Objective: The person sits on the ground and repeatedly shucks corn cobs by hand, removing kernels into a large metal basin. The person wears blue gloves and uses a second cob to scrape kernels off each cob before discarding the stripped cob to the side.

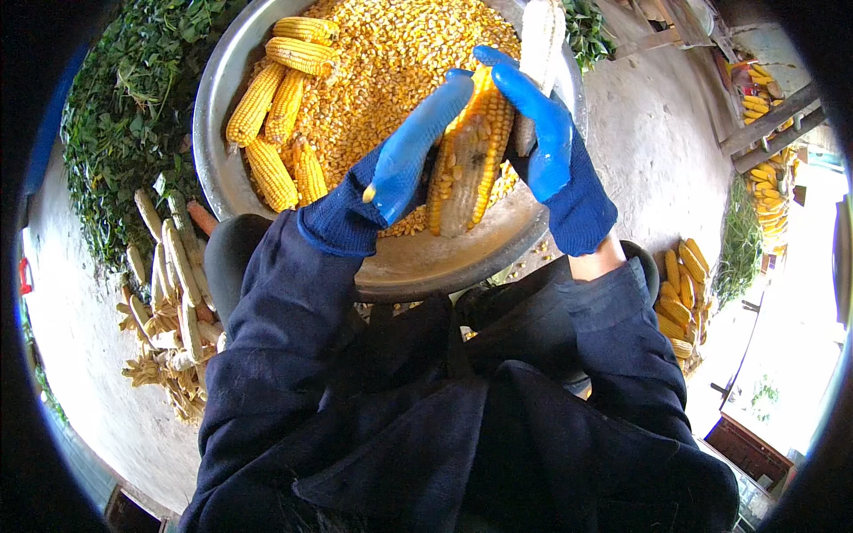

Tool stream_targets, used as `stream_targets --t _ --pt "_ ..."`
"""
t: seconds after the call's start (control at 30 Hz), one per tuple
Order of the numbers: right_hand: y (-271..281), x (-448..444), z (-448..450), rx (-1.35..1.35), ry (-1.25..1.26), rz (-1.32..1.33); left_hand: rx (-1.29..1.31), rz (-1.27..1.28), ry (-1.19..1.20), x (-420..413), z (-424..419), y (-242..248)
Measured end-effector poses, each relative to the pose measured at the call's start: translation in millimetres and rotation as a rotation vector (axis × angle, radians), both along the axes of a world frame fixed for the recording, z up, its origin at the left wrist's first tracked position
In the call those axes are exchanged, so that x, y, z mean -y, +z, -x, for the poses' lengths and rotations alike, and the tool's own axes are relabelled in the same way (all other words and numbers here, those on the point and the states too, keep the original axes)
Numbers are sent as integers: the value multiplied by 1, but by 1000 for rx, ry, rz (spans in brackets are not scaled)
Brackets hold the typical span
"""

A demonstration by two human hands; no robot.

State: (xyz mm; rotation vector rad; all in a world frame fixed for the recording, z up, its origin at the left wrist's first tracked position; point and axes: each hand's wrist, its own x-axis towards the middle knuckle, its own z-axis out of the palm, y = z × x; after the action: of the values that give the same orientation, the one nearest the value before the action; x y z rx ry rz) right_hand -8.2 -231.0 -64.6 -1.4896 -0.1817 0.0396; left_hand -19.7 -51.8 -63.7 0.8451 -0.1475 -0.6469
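Note:
A partly shelled ear of corn [470, 160] is held between my two hands over a large metal basin [216, 60]. Bare cob shows along its middle, with rows of yellow kernels on both sides. My left hand [416, 143], in a blue coated knit glove, grips its left side. My right hand [543, 130], gloved alike, wraps the other side near the top. A pale stripped cob [543, 40] passes behind my right hand; whether that hand also grips it I cannot tell. Loose corn kernels [400, 46] fill much of the basin, and one sticks to my left glove.
Several whole corn ears [270, 173] lie at the basin's left side. Stripped cobs [176, 260] and dry husks [160, 373] are heaped on the floor at left, below leafy greens [133, 120]. More corn ears [680, 300] are piled at right, near a wooden frame [773, 126].

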Motion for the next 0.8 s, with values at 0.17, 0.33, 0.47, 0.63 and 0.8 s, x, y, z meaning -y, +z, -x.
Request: stream_targets --t 0.17,0.33,0.47,0.63,0.8 --pt "17 -14 6 -145 21 -87 -143 -63 -193 -1 -10 -11" --pt "12 -13 4 -282 34 -373 23 -215 -188 -5 -3 -9" --pt "14 -17 5 -119 -14 -213 148 -95 -41 -7 1 -16" --pt "25 -27 8 -171 -25 -146 82 -234 -153 -5 -10 -13" --pt "11 -13 3 -202 -6 -372 85 -427 -248 -7 -9 -10"
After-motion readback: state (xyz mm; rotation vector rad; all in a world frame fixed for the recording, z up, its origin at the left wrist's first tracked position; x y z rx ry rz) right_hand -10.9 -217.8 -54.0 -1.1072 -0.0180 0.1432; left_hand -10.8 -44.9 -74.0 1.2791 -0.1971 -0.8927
